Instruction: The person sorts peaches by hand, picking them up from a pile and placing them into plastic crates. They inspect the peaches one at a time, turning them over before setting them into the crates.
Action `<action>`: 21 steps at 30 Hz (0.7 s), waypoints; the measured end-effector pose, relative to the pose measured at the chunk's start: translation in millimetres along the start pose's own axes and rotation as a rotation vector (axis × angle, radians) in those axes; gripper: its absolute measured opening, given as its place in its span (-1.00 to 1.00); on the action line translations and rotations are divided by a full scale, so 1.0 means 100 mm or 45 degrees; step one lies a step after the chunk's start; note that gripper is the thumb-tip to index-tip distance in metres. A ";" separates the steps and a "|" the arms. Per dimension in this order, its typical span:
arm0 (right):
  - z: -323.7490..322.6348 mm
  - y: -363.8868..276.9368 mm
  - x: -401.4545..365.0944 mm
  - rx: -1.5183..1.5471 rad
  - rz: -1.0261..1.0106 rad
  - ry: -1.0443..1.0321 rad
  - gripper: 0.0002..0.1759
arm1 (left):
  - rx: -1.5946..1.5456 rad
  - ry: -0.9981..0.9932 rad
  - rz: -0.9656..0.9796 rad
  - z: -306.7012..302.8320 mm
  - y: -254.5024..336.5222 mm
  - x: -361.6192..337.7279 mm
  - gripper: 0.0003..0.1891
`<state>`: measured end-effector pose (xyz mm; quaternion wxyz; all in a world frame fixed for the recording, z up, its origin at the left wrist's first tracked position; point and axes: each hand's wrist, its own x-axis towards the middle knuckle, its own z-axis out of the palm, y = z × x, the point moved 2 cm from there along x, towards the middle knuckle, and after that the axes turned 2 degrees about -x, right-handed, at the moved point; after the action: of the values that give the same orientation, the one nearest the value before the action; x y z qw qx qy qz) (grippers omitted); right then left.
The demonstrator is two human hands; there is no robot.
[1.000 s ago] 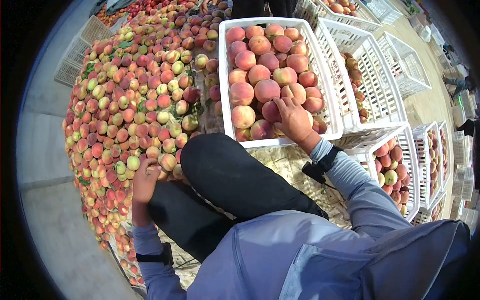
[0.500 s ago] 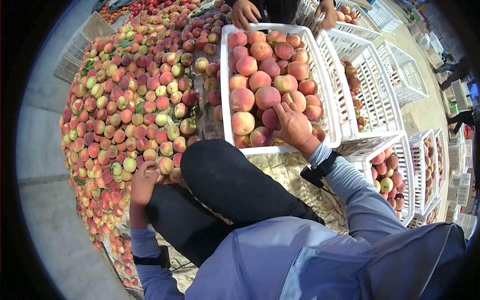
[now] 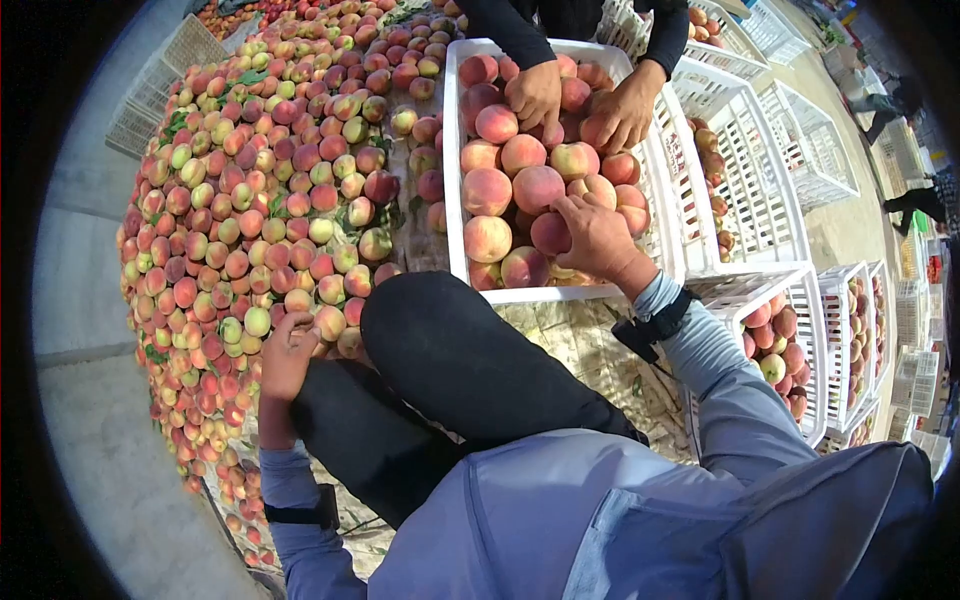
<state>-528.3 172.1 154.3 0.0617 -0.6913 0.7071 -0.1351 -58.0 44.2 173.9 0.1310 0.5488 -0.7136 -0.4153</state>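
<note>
Nearest, the left hand (image 3: 287,358) lies at the rim of the pile (image 3: 250,200), beside the bent knee (image 3: 450,340). Its fingers curl against an edge peach (image 3: 330,322). Whether they grip it or only touch it, I cannot tell.

Further out, the right hand (image 3: 597,238) is inside the crate (image 3: 452,180), fingers wrapped over a red peach (image 3: 548,233) and grasping it from above. That peach sits in the top layer, pressed by other fruit ahead of the fingertips and to both sides of them.

Beyond those fingertips, a co-worker's two hands (image 3: 535,92) (image 3: 625,108) rest on fruit in the far half of the same crate. More crates (image 3: 770,170) stand past the right wrist.

The risks, as I judge them:
- The crate is heaped above its walls, so a nudge from the fingers could roll a top peach over the rim.
- Both people are working one crate, so fingers could collide or fruit could shift under a grasp.
- A hard squeeze would bruise the soft skin.
- Pulling an edge peach could loosen its neighbours and send them onto the floor.
</note>
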 end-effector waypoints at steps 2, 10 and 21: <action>-0.04 0.00 -0.02 0.039 0.029 -0.022 -0.24 | -0.015 -0.005 -0.005 0.00 -0.02 0.01 -0.66; -0.16 0.32 -0.04 0.745 0.414 0.011 -0.22 | -0.001 -0.064 0.039 -0.02 0.05 0.04 -0.64; -0.76 -0.80 0.64 1.069 -0.053 0.217 -0.55 | -1.249 -0.470 0.221 0.22 1.62 0.31 -0.21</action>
<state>-474.7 116.0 255.9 0.2764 -0.6067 0.5792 -0.4690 -192.5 34.8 270.8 0.2783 0.2797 -0.4896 -0.7776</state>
